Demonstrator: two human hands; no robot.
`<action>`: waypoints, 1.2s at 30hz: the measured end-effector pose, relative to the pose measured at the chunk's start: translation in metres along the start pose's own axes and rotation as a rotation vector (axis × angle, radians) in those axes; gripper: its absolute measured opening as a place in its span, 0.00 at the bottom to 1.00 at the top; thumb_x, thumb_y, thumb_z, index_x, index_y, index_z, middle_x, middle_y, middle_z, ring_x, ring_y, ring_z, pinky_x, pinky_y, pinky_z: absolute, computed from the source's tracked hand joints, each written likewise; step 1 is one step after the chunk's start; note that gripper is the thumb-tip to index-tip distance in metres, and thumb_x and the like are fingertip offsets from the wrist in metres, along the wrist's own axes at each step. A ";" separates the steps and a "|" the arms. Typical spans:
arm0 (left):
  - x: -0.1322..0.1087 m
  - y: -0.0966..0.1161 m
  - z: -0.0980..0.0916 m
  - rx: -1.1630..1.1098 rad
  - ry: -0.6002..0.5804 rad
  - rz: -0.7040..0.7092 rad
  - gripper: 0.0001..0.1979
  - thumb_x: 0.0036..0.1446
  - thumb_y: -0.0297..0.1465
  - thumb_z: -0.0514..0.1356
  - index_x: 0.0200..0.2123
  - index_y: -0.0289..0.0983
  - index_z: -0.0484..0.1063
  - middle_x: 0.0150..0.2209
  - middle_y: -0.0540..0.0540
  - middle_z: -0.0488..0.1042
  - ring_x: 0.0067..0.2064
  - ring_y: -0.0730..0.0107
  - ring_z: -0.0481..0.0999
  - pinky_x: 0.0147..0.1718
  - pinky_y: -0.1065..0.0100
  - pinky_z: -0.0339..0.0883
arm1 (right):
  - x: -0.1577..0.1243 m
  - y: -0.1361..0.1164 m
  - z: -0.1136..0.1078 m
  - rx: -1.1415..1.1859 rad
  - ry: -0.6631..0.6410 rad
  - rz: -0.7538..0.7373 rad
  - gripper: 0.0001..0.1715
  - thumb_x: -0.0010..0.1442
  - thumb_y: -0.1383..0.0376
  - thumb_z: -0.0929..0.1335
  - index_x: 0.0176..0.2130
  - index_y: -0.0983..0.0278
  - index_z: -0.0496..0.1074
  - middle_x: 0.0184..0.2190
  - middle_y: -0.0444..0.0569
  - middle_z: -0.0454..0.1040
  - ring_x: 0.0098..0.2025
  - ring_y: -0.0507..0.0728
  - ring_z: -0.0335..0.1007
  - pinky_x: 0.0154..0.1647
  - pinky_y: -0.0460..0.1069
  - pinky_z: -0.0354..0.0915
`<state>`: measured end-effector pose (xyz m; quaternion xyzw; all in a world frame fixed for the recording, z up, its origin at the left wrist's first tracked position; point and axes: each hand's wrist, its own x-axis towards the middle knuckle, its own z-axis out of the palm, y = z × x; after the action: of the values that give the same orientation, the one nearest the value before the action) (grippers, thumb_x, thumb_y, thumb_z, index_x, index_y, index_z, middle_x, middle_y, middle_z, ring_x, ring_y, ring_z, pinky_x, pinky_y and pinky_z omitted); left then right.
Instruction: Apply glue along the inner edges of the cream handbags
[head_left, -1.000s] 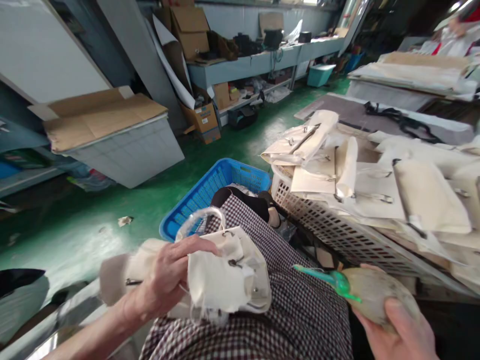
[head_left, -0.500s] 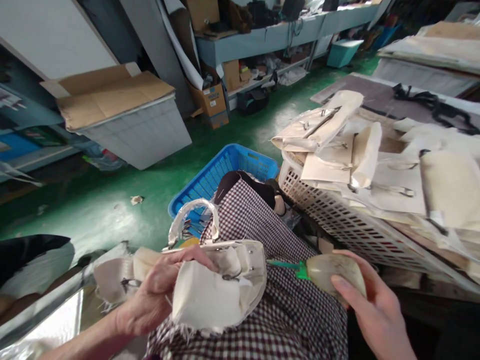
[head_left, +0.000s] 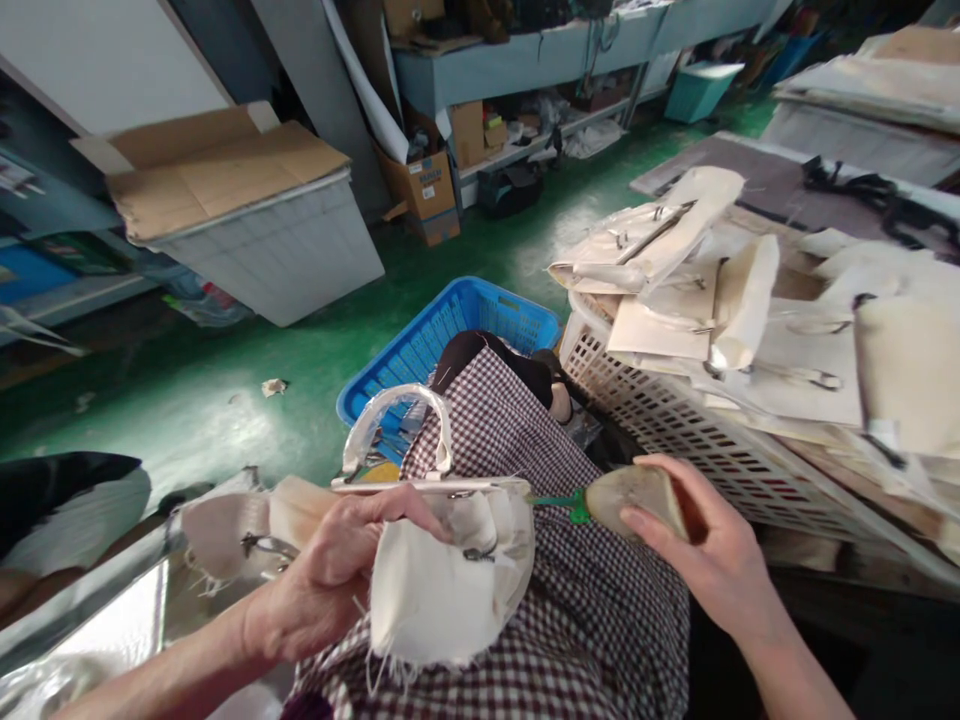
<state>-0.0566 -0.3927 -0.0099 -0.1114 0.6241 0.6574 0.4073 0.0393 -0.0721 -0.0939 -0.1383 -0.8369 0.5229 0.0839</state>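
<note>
My left hand [head_left: 345, 560] is closed on a small cream bag [head_left: 442, 590], thumb on top, over my checked apron [head_left: 592, 600]. The bag has a curved handle [head_left: 401, 405] wrapped in clear film, loose threads at its lower edge and a dark zipper piece showing in its opening. My right hand [head_left: 697, 540] grips a squeeze bottle [head_left: 637, 500] with a green nozzle. Its thin tip points left and reaches the bag's upper right edge; whether it touches cannot be made out.
A blue basket [head_left: 457, 310] stands on the green floor ahead. On the right, a white crate [head_left: 667, 420] is beside stacked cream bag pieces [head_left: 675, 280]. Other cream pieces [head_left: 232, 530] lie at left. A cardboard-topped box [head_left: 262, 240] stands farther off.
My right hand has brought the bottle left and slightly up, its nozzle now closer to the bag. The bag has shifted slightly right and turned, with its upper edge now more level.
</note>
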 end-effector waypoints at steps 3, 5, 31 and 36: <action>0.000 0.004 0.002 -0.011 -0.009 -0.029 0.07 0.37 0.36 0.72 0.23 0.42 0.83 0.28 0.45 0.83 0.24 0.64 0.78 0.20 0.72 0.70 | 0.008 0.005 -0.002 -0.042 -0.046 -0.076 0.23 0.57 0.54 0.75 0.51 0.54 0.74 0.50 0.47 0.76 0.51 0.61 0.74 0.47 0.49 0.70; 0.000 0.002 0.001 0.002 -0.021 -0.017 0.07 0.38 0.37 0.73 0.25 0.42 0.84 0.29 0.43 0.83 0.24 0.63 0.79 0.21 0.72 0.71 | 0.010 0.008 -0.005 -0.040 -0.098 -0.079 0.23 0.58 0.54 0.75 0.52 0.54 0.74 0.50 0.47 0.76 0.50 0.61 0.74 0.48 0.49 0.70; -0.003 -0.015 -0.013 -0.105 -0.138 -0.024 0.08 0.50 0.27 0.72 0.36 0.33 0.81 0.36 0.33 0.84 0.32 0.54 0.85 0.30 0.67 0.79 | 0.004 0.002 -0.016 0.051 -0.105 0.023 0.20 0.59 0.55 0.75 0.50 0.54 0.74 0.45 0.45 0.76 0.44 0.58 0.74 0.44 0.46 0.70; 0.000 -0.016 -0.012 -0.146 -0.117 -0.088 0.12 0.48 0.27 0.73 0.37 0.30 0.80 0.37 0.29 0.84 0.35 0.49 0.85 0.33 0.62 0.80 | 0.000 0.013 -0.007 0.133 -0.104 0.083 0.23 0.57 0.54 0.76 0.51 0.55 0.73 0.44 0.47 0.77 0.44 0.59 0.75 0.44 0.49 0.70</action>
<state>-0.0496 -0.4058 -0.0240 -0.1295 0.5441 0.6879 0.4626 0.0428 -0.0612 -0.1024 -0.1397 -0.7971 0.5868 0.0276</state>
